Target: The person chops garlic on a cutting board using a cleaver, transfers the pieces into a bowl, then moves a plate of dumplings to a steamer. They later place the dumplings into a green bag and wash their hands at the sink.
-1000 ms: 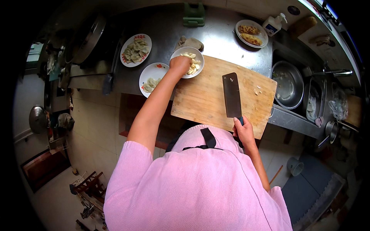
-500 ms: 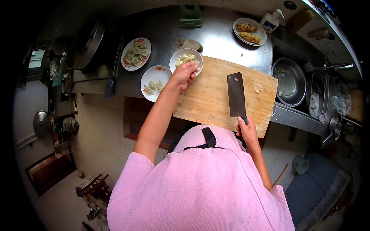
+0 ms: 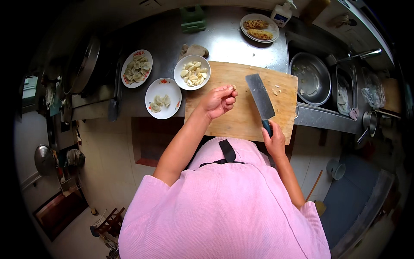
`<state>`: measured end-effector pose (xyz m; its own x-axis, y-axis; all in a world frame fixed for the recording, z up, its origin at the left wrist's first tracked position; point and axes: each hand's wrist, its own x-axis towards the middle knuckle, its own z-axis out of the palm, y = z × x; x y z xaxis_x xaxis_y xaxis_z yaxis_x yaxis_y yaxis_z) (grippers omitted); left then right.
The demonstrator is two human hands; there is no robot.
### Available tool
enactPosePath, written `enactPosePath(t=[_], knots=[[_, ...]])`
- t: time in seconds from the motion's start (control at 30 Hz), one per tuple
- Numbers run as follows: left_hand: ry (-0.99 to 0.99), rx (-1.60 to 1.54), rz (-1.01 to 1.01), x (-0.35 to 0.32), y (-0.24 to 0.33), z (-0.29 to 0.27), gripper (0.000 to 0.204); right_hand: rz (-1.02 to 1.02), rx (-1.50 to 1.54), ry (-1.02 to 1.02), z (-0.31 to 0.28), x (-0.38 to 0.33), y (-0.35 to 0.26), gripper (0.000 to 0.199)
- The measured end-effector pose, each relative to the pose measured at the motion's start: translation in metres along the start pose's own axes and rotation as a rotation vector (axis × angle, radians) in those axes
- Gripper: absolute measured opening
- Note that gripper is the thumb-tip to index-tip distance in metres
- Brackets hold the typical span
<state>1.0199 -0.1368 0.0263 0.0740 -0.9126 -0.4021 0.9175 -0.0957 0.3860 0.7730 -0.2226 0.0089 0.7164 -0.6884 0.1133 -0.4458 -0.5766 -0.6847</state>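
Note:
My left hand hovers over the wooden cutting board, fingers pinched on a pale garlic clove. My right hand grips the dark handle of a broad cleaver, whose blade lies over the middle of the board. A white bowl of peeled garlic cloves stands at the board's far left corner, just beyond my left hand. A few small garlic bits lie on the board to the right of the blade.
Two white plates with dumplings sit left of the bowl. A plate of fried food stands at the back. A metal basin rests in the sink on the right. A green object sits at the back.
My left hand has drawn back from the garlic bowl to the middle of the board with a clove in its fingers. The cleaver has tilted slightly.

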Motion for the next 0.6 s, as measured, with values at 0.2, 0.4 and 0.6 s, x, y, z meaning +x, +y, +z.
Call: enactPosePath(t=[0.2,0.4,0.6], knots=[[-0.043,-0.022,-0.041,-0.02,-0.009,0.036,0.008,-0.075,-0.273,0.046,0.017,-0.005,0.034,0.032],[0.042,-0.002,-0.052,-0.038,-0.014,0.053,0.009,-0.118,0.282,0.045,-0.01,0.051,-0.041,0.027],[0.053,0.0,0.002,-0.048,-0.013,0.061,0.011,-0.202,0.619,-0.06,-0.01,0.082,-0.1,0.017]])
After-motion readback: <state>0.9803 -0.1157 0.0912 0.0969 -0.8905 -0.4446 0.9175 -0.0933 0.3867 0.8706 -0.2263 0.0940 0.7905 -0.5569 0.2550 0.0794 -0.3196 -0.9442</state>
